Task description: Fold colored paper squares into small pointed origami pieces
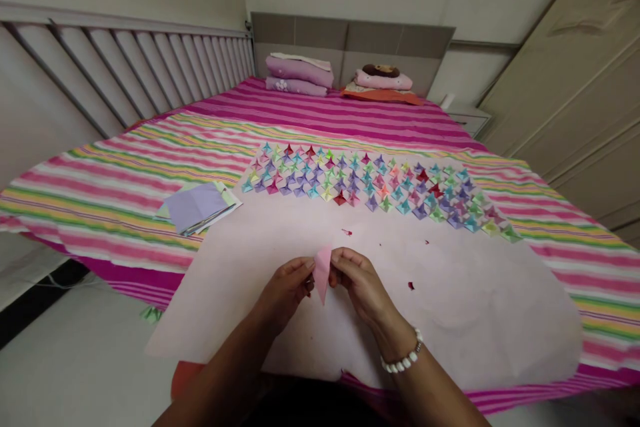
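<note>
A folded piece of pink paper (323, 273) is held up between my two hands, its narrow tip pointing down. My left hand (293, 283) pinches its left edge with thumb and fingers. On the other side, my right hand (355, 277) grips the right edge, its fingertips partly hidden behind the paper. Below them lies a large pale pink sheet (260, 247) spread on the bed. Beyond my hands, rows of small folded paper pieces (350, 180) in many colours cover the sheet's far part.
A stack of coloured paper squares (197, 207) lies to the left on the striped bedspread (130, 173). Dark red scraps (411, 285) are scattered on the sheet. Folded bedding (300, 73) sits by the headboard (320, 33). A green paper piece (151, 313) is on the floor.
</note>
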`<state>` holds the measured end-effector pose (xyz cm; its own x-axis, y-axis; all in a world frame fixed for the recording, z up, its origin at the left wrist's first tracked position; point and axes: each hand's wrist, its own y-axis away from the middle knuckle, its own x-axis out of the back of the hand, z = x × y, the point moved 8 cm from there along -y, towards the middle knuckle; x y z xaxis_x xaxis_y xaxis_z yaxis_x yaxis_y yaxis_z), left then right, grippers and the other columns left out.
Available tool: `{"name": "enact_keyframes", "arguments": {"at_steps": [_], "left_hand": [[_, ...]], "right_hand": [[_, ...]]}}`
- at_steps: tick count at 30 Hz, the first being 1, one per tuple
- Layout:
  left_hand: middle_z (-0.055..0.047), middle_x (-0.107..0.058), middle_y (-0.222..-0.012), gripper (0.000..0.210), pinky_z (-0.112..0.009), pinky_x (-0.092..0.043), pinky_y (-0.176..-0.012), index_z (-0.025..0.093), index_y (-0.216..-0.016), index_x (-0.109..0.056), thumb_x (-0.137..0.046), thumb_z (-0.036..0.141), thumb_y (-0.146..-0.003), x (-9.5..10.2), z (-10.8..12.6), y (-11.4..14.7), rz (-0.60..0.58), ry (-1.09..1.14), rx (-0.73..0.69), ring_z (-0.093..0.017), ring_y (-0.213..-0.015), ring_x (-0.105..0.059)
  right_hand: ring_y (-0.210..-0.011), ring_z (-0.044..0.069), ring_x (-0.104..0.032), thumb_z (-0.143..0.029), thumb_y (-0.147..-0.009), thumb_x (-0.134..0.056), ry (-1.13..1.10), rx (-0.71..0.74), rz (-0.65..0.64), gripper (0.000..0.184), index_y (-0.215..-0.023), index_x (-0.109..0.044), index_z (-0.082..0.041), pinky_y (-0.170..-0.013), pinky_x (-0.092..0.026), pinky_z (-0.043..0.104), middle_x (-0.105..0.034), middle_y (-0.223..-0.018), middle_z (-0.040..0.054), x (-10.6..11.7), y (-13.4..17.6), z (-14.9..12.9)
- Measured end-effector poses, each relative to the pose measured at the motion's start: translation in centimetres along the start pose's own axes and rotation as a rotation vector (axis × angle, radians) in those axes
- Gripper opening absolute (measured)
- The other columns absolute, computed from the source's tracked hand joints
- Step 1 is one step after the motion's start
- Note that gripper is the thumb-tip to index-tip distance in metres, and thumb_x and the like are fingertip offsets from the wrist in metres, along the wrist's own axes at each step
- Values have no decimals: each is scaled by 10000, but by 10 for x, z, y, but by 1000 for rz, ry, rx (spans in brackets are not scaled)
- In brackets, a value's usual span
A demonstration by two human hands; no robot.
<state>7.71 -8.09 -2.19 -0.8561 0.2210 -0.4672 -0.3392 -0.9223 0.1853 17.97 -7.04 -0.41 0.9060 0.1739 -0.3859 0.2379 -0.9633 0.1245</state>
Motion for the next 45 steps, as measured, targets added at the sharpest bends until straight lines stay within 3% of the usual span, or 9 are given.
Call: {"name": "enact_keyframes", "arguments": {"at_steps": [8,18,24,29,31,35,38,45], "left_hand": [[-21,-583,-693,278,-261,-419,-665,153,-731,-670,-673,432,-729,17,2,4,203,-142,-17,-142,-696,-513],[-31,-602,-716,312,-267,-422,-661,151,-873,-714,-641,433,-761,25,2,5,254,-224,-56,-152,-691,-517],[-22,-586,-718,334,-247,-416,-625,141,-936,-723,-630,419,-778,23,5,6,280,-300,-73,-129,-660,-492],[-7,-527,-817,346,-244,-443,-560,212,-1028,-701,-711,310,-697,25,29,16,480,-524,-317,-110,-614,-487],[-14,-514,-837,300,-260,-473,-590,233,-1026,-700,-684,289,-731,17,34,19,468,-628,-399,-123,-649,-509],[-48,-546,-912,291,-319,-522,-691,225,-1073,-663,-631,300,-794,4,29,19,360,-703,-410,-176,-793,-569],[-61,-551,-952,327,-335,-531,-705,212,-1100,-635,-643,299,-785,1,26,18,350,-740,-426,-191,-824,-579],[-79,-610,-949,256,-327,-510,-689,211,-1049,-646,-596,266,-803,3,23,11,362,-767,-402,-215,-840,-597]], "right_hand": [[-513,102,-498,-299,-690,-714,52,-2,-5,148,-749,-673,-169,-544,-378,248,-602,-593,-13,4,-1,-2],[-496,102,-534,-274,-645,-730,91,-5,-81,169,-756,-654,-172,-516,-393,235,-616,-576,-24,-2,-1,-1],[-469,93,-465,-234,-622,-665,222,49,23,87,-623,-596,-180,-495,-358,232,-565,-525,-42,4,-4,1],[-470,96,-389,-197,-646,-600,471,167,170,88,-583,-539,-195,-472,-291,233,-468,-501,-59,12,-2,-2],[-482,100,-375,-179,-667,-573,583,222,212,115,-570,-516,-199,-476,-284,237,-437,-505,-60,12,0,-6],[-519,118,-403,-165,-711,-558,760,292,232,124,-597,-526,-201,-497,-308,249,-464,-542,-42,6,5,-13],[-601,149,-487,-121,-722,-548,853,340,202,90,-691,-585,-198,-563,-367,270,-566,-648,-3,-3,9,-17],[-780,207,-599,-134,-847,-485,931,499,154,235,-999,-639,-226,-692,-451,324,-672,-901,66,-16,14,-21]]}}
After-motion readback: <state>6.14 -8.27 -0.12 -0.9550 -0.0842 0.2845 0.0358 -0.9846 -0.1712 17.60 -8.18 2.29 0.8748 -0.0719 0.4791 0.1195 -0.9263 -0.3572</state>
